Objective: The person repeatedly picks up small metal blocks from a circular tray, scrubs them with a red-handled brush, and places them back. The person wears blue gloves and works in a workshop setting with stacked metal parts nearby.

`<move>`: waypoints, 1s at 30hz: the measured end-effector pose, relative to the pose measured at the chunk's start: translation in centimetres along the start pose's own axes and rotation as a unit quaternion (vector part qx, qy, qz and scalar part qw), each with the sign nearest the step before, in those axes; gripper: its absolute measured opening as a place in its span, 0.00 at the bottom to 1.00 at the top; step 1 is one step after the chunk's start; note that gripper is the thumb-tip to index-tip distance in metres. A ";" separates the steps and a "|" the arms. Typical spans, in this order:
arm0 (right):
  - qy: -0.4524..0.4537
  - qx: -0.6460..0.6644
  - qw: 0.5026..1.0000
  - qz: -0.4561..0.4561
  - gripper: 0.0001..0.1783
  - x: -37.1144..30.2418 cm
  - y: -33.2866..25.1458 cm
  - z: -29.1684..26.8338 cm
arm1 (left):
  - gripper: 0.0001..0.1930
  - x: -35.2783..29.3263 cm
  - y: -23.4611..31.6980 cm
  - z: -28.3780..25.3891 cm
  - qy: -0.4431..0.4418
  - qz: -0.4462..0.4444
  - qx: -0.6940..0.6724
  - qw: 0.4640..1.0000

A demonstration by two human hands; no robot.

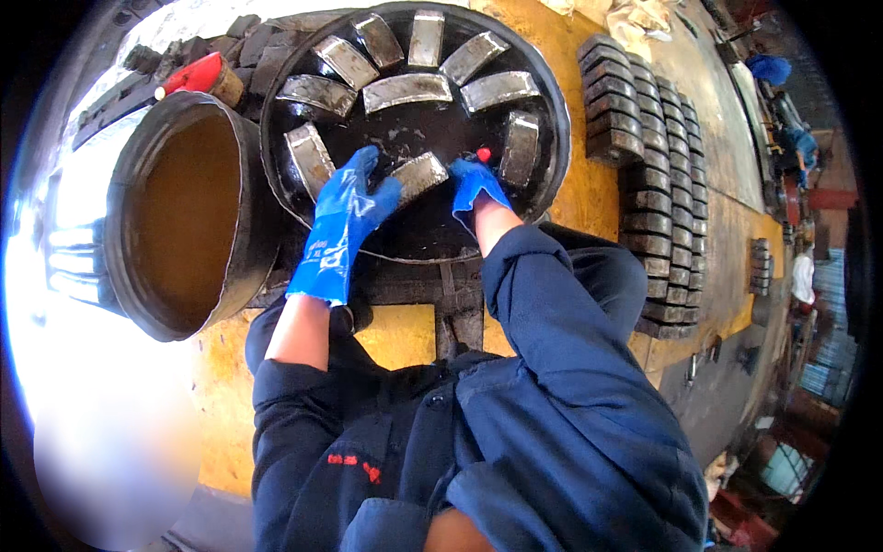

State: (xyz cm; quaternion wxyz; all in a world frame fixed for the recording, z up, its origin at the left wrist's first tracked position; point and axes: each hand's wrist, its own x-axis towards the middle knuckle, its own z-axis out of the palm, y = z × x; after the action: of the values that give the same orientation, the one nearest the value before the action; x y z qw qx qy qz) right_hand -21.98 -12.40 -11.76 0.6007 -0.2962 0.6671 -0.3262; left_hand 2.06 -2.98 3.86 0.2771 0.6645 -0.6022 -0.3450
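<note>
Wet grey curved metal block [419, 175] lies in the round black oily pan [552, 110], pinched at both ends by the blue-gloved left hand [349, 207] and right hand [474, 184], each grip closed on it. Similar blocks [405, 90] fan around; dark stacked blocks [658, 184] stand right on the yellow surface [579, 198], a brown-liquid drum [184, 216] left.

**What cannot be made out**

The right hand [476, 187] covers all but the red tip of what it grips. The left hand [348, 213] overlaps one end of a wet block [418, 175]. The drum [189, 216] holds murky brown liquid that hides its bottom. Glare and blur wash out the lower left. The far workers [798, 147] are too small to read.
</note>
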 end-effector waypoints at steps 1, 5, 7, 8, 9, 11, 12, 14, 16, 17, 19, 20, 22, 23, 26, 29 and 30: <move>0.004 -0.097 0.995 0.003 0.20 -0.2 0.0 0.5 | 0.39 -0.1 -1.5 -0.1 0.010 -0.004 0.000 1.000; -0.088 -0.287 0.950 -0.086 0.23 -5.4 -5.5 4.0 | 0.31 -0.8 -5.2 -1.9 0.058 -0.044 -0.291 0.954; -0.068 -0.313 0.940 -0.118 0.21 -8.4 -9.1 2.9 | 0.29 -0.1 -4.1 -2.4 0.045 -0.060 -0.250 0.965; -0.123 -0.319 0.919 -0.194 0.20 -7.2 -9.1 0.8 | 0.26 0.6 -4.1 -1.7 0.041 -0.053 -0.297 0.952; -0.104 -0.170 0.951 -0.236 0.24 -8.3 -9.9 0.5 | 0.26 0.6 -3.9 -1.8 0.041 -0.053 -0.299 0.952; -0.159 -0.054 0.968 -0.187 0.21 -9.2 -12.3 0.3 | 0.23 0.2 -3.1 -2.2 0.033 -0.077 -0.392 0.916; -0.178 0.069 0.974 -0.126 0.19 -8.8 -12.7 0.2 | 0.24 0.1 -2.8 -2.3 0.023 -0.081 -0.430 0.899; -0.141 0.025 0.982 -0.122 0.18 -8.6 -12.4 0.1 | 0.24 0.3 -2.3 -2.6 0.020 -0.139 -0.502 0.854; -0.129 -0.036 0.980 -0.146 0.19 -8.6 -11.0 0.3 | 0.27 0.8 -2.6 -3.6 -0.002 -0.208 -0.599 0.773; -0.129 -0.190 0.942 -0.246 0.20 -8.7 -10.2 0.2 | 0.28 0.3 -2.9 -3.9 -0.013 -0.196 -0.617 0.762; -0.123 -0.342 0.869 -0.337 0.21 -8.5 -9.2 0.4 | 0.30 0.7 -1.7 -4.3 0.000 -0.250 -0.666 0.703; -0.096 -0.292 0.917 -0.255 0.21 -8.0 -8.6 1.5 | 0.30 0.6 -2.0 -4.5 0.005 -0.251 -0.668 0.701; -0.072 -0.269 0.937 -0.210 0.24 -4.7 -6.5 2.1 | 0.33 0.5 -1.9 -4.9 -0.006 -0.240 -0.708 0.665; -0.058 -0.257 0.946 -0.187 0.25 -2.9 -5.3 2.3 | 0.33 0.5 -1.6 -4.9 -0.004 -0.241 -0.706 0.666; -0.067 -0.340 0.930 -0.123 0.18 -0.3 -2.2 6.0 | 0.37 -0.1 -2.7 -5.7 0.010 -0.240 -0.721 0.649; -0.003 -0.526 0.843 -0.114 0.18 5.9 0.8 -0.1 | 0.40 1.8 -1.0 -2.7 -0.029 -0.233 -0.741 0.629; 0.081 -0.528 0.834 -0.136 0.23 10.4 -1.0 -12.4 | 0.40 3.9 5.2 0.3 -0.124 -0.197 -0.764 0.602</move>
State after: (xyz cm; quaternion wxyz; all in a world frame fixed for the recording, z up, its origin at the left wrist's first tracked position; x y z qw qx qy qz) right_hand -35.39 -20.25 -16.46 0.2462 -0.6285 0.7374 -0.0259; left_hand -1.18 -7.50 7.23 0.5313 0.2641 -0.0022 -0.8050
